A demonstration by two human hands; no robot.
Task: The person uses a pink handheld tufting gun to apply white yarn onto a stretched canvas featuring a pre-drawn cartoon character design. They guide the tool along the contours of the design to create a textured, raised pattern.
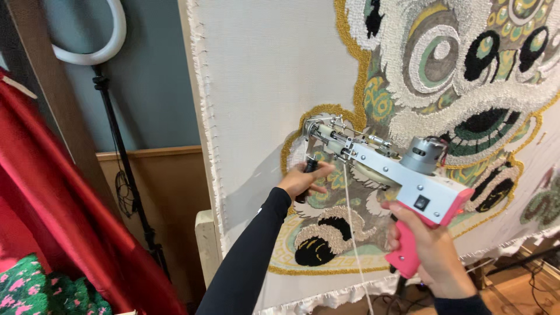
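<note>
A pink and silver tufting gun (402, 175) points left and up at a white cloth (268, 87) stretched on a wooden frame. My right hand (434, 256) grips its pink rear handle. My left hand (303, 179) holds the black front grip just below the needle end (315, 127), which touches the cloth. A white yarn strand (352, 233) hangs down from the gun. The cloth carries a tufted lion-dance face (466, 70) in white, gold, green and black.
A red fabric (52, 192) hangs at the left, with a green and pink tufted piece (35, 291) below it. A ring light on a black stand (116, 146) leans against the grey wall. Cables lie on the wooden floor (519, 291) at the lower right.
</note>
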